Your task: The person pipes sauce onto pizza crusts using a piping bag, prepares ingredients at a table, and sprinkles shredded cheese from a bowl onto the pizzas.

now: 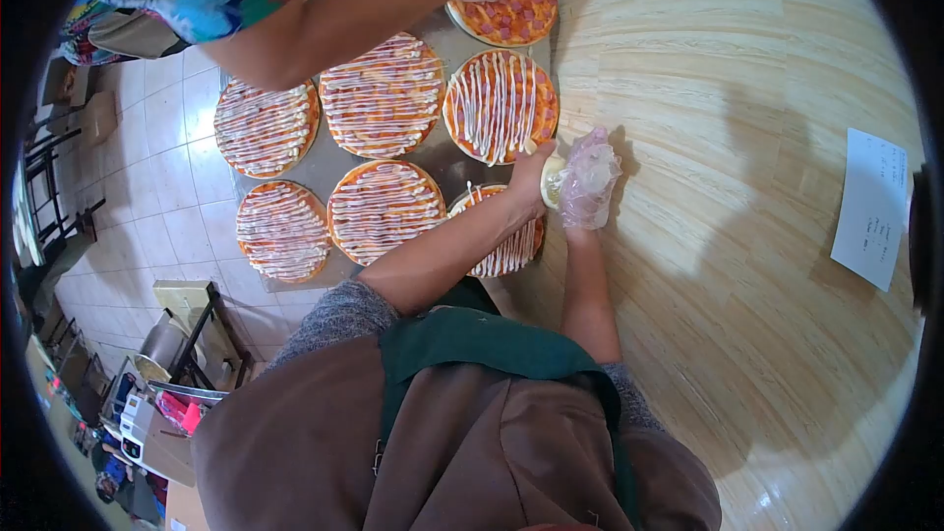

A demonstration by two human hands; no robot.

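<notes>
Near the body, the left hand (529, 180) curls partly closed and the right hand (592, 182) closes around a cream bag (553, 183), seemingly for steady pressure, beside pizzas (501, 106) spaced on metal (433, 159), likely for access.

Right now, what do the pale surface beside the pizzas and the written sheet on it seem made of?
Pale surface: wood or printed laminate, can't tell which; streaky grain, soft sheen.
Written sheet: probably matt paper, thin, flat and without glare.
</notes>
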